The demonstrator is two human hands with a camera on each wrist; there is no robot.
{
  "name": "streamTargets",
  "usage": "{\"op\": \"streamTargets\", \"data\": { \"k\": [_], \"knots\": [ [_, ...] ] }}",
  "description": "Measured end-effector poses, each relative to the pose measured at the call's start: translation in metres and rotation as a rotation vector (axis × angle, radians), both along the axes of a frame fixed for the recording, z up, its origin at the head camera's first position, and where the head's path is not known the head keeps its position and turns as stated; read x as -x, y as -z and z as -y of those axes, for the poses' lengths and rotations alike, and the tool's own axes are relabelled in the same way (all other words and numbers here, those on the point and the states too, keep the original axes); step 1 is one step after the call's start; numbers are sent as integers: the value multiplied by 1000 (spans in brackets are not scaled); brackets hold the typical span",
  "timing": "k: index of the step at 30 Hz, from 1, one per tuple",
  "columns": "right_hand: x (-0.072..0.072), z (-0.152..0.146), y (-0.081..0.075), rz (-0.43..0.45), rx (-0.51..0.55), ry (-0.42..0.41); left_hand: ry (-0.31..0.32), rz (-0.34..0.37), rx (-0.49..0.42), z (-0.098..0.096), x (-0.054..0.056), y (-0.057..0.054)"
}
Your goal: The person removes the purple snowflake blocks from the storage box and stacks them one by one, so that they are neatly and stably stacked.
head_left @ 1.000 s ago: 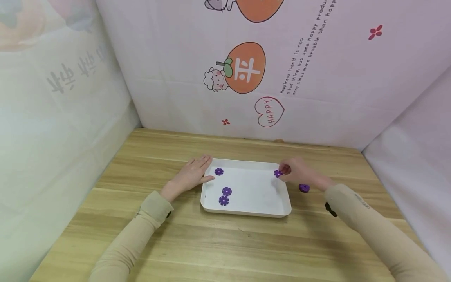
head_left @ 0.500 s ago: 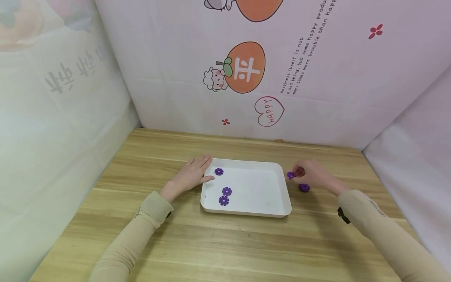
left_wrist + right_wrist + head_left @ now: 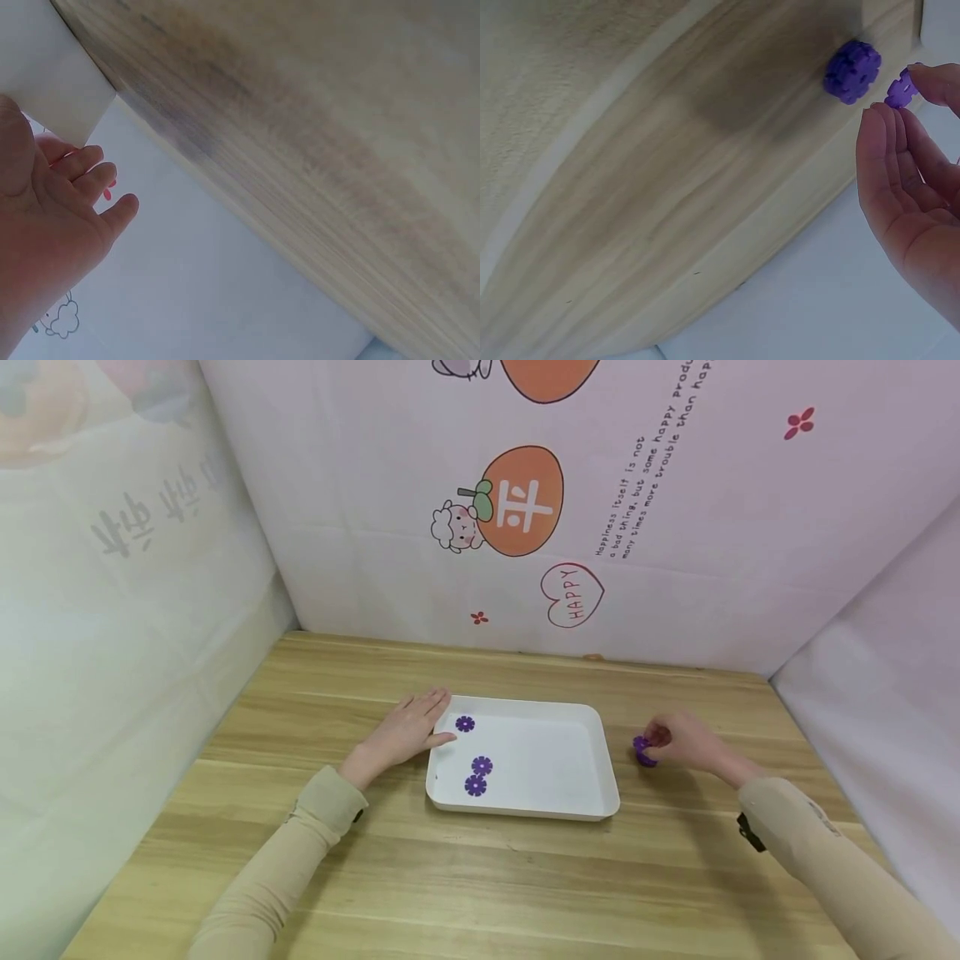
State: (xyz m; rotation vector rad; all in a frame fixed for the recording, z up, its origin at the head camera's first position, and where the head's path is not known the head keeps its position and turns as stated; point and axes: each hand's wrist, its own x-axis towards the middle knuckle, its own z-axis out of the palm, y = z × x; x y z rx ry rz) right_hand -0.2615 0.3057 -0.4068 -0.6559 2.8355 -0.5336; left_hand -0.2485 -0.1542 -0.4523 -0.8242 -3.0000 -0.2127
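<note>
My right hand [image 3: 682, 742] pinches a purple snowflake-shaped plastic disc [image 3: 901, 91] between thumb and fingertips. Just beside it, a small stack of the same purple discs [image 3: 852, 72] lies on the table, right of the tray; the hand partly covers it in the head view. My left hand [image 3: 401, 732] rests at the left rim of the white tray [image 3: 525, 815], its fingers fairly straight and its thumb reaching over the inside. Inside the tray's left part lie a single disc [image 3: 465, 724] near the back and two discs [image 3: 482, 766] touching each other nearer the front.
The wooden table [image 3: 480, 893] runs back to a printed white cloth wall [image 3: 375, 527]. Similar cloth stands on the left and right sides. The tray's low raised walls ring its floor.
My right hand has moved right with the pinched disc, from over the tray's back right corner to the stack on the table. The left hand and the discs in the tray have stayed put.
</note>
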Motion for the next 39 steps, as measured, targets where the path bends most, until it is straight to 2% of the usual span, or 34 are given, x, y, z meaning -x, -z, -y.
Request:
{"op": "streamTargets", "data": {
  "k": [12,21,31,39],
  "knots": [
    [-3,-10,9,-15,-21,6,3,0,-5,0,0,-1],
    [-3,-14,15,14,-32,30,1,0,-1,0,1,1],
    [-3,-13,15,45,-34,39,7,-9,-2,1,3,3],
    [-4,-13,16,18,-14,21,5,7,-4,1,1,0]
  ]
}}
